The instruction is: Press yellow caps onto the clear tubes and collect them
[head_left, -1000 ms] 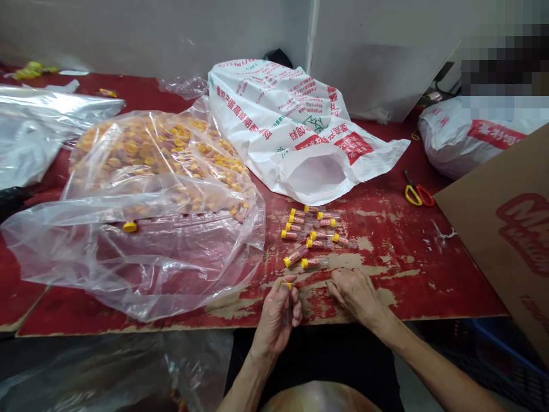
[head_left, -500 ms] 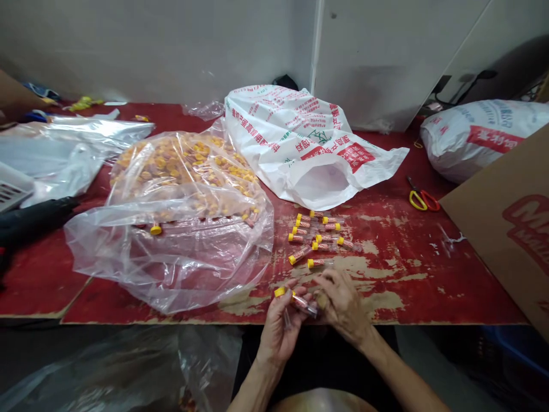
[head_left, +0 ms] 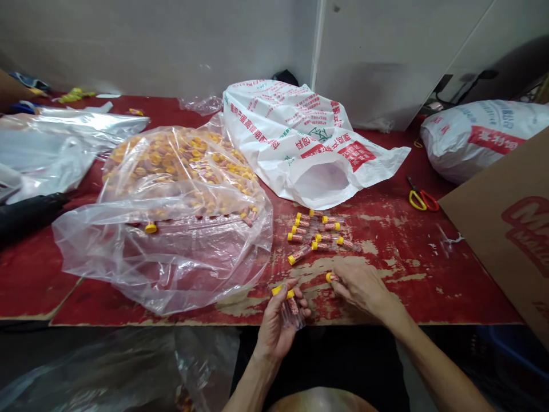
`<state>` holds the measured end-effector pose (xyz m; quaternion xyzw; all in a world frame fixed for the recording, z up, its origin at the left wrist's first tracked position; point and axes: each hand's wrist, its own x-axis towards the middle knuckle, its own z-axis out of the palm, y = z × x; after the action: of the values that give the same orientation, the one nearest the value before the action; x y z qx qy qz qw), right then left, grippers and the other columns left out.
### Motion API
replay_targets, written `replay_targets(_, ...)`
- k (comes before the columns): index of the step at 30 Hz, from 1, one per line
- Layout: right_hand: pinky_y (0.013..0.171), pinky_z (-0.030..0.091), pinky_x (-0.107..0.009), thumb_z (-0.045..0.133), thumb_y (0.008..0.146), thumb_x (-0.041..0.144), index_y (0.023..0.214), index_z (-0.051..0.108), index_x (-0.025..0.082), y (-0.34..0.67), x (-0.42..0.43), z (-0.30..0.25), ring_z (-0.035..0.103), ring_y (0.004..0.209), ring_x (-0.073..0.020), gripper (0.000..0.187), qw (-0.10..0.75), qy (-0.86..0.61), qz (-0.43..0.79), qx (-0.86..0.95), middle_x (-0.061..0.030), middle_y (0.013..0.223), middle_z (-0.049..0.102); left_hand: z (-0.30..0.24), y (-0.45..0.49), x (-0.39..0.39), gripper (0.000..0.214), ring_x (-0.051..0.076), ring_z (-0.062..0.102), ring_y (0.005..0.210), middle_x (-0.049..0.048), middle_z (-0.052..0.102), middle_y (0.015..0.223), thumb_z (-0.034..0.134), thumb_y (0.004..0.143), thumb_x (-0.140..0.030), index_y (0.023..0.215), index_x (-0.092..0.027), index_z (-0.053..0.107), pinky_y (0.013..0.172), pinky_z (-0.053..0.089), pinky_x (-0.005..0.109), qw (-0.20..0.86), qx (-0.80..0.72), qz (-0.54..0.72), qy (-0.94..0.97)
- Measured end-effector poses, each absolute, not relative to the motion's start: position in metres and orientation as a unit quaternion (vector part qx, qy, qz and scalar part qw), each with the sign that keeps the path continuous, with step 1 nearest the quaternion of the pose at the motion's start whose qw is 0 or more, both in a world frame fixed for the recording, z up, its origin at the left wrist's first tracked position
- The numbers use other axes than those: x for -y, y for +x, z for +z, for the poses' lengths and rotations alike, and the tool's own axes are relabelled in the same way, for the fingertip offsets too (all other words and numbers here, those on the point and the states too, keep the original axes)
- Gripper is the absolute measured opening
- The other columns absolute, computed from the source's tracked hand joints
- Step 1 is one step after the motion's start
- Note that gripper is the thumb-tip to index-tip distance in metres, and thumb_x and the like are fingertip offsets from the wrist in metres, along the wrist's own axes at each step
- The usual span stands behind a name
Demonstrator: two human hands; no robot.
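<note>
Clear plastic tubes (head_left: 294, 309) with yellow caps and small pinkish-red pieces inside rest in my left hand (head_left: 277, 326), whose fingers are curled round them at the table's front edge. To its right, just over the tabletop, my right hand (head_left: 364, 290) grips one more tube (head_left: 332, 277) by its body; the yellow cap sticks out past the fingertips. Several similar tubes (head_left: 319, 246) lie loosely grouped beyond both hands, most with caps toward the left. A large clear plastic bag (head_left: 171, 274) left of my hands holds a heap of yellow-capped tubes (head_left: 171, 160).
A white woven sack (head_left: 300, 131) with red print lies open-mouthed behind the loose tubes. Scissors (head_left: 422, 200) and a cardboard box (head_left: 506, 229) are on the right, with another filled sack (head_left: 484, 134) behind. Silvery plastic bags (head_left: 55, 149) cover the left of the worn red table (head_left: 437, 297).
My right hand has moved right, away from my left hand, and now grips the tube that lay nearest on the table. The tubes in my left hand have tilted more upright.
</note>
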<state>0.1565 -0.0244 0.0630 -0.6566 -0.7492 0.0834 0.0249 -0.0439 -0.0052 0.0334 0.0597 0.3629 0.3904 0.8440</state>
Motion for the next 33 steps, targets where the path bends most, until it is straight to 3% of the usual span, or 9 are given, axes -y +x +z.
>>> replay_targets(4,0.057,0.032,-0.028,0.051,0.088,0.024,0.080,0.063,0.018,0.149,0.021,0.064,0.061,0.065,-0.0199,0.016,-0.088,-0.694,0.064,0.712,-0.0073,0.072,0.066,0.034,-0.041,0.005,0.026,0.013,0.058,0.060,0.0017,0.061,0.074,0.071,0.072,-0.027,0.093,-0.014,0.062,0.052,0.051,0.026,0.842,-0.378,0.377,0.073)
replay_targets(12,0.058,0.032,-0.028,0.046,0.091,0.026,0.077,0.063,0.017,0.148,0.006,0.054,0.062,0.066,-0.0199,0.024,-0.091,-0.695,0.099,0.706,-0.0082,0.072,0.067,0.035,-0.037,0.001,0.028,0.014,0.060,0.062,0.0025,0.063,0.073,0.072,0.070,-0.024,0.093,-0.013,0.061,0.053,0.051,0.025,0.844,-0.388,0.364,0.064)
replay_targets(17,0.056,0.033,-0.027,0.045,0.091,0.027,0.078,0.062,0.015,0.154,0.012,0.044,0.062,0.061,-0.0191,0.024,-0.032,-0.718,0.087,0.690,-0.0084,0.070,0.067,0.037,-0.031,0.000,0.030,0.015,0.062,0.062,0.0036,0.065,0.074,0.074,0.067,-0.022,0.092,-0.013,0.060,0.054,0.053,0.026,0.839,-0.396,0.366,0.069)
replay_targets(21,0.063,0.039,-0.026,0.035,0.097,0.028,0.089,0.062,0.015,0.132,0.034,0.030,0.061,0.069,-0.0170,0.031,0.179,-0.697,0.078,0.690,-0.0069,0.079,0.067,0.038,-0.031,0.006,0.036,0.019,0.067,0.072,0.0075,0.069,0.084,0.078,0.063,-0.017,0.093,-0.013,0.058,0.062,0.056,0.030,0.834,-0.400,0.376,0.057)
replay_targets(24,0.071,0.042,-0.028,0.033,0.099,0.030,0.107,0.059,0.013,0.103,0.050,0.027,0.059,0.077,-0.0180,0.032,0.310,-0.631,0.048,0.709,-0.0085,0.088,0.065,0.034,-0.032,0.008,0.039,0.015,0.066,0.068,0.0058,0.070,0.082,0.080,0.060,-0.013,0.092,-0.014,0.059,0.060,0.055,0.025,0.834,-0.377,0.401,0.029)
replay_targets(26,0.073,0.042,-0.031,0.035,0.098,0.036,0.109,0.058,0.013,0.092,0.051,0.031,0.056,0.080,-0.0201,0.035,0.320,-0.589,0.034,0.741,-0.0094,0.090,0.063,0.032,-0.035,0.007,0.039,0.012,0.065,0.062,0.0023,0.069,0.074,0.080,0.057,-0.009,0.090,-0.014,0.059,0.053,0.052,0.019,0.823,-0.372,0.429,0.005)
replay_targets(29,0.075,0.042,-0.034,0.034,0.097,0.036,0.109,0.059,0.013,0.095,0.031,0.039,0.052,0.086,-0.0223,0.036,0.320,-0.581,0.017,0.748,-0.0116,0.095,0.059,0.031,-0.040,0.006,0.034,0.014,0.065,0.060,0.0015,0.067,0.068,0.076,0.060,-0.007,0.089,-0.015,0.059,0.054,0.054,0.023,0.805,-0.394,0.442,-0.005)
replay_targets(33,0.079,0.039,-0.040,0.043,0.091,0.018,0.118,0.056,0.012,0.108,-0.018,0.036,0.048,0.093,-0.0259,0.031,0.199,-0.598,-0.065,0.774,-0.0144,0.107,0.057,0.037,-0.046,0.006,0.026,0.017,0.065,0.059,0.0043,0.068,0.069,0.068,0.068,-0.009,0.092,-0.014,0.060,0.057,0.056,0.031,0.804,-0.412,0.429,-0.002)
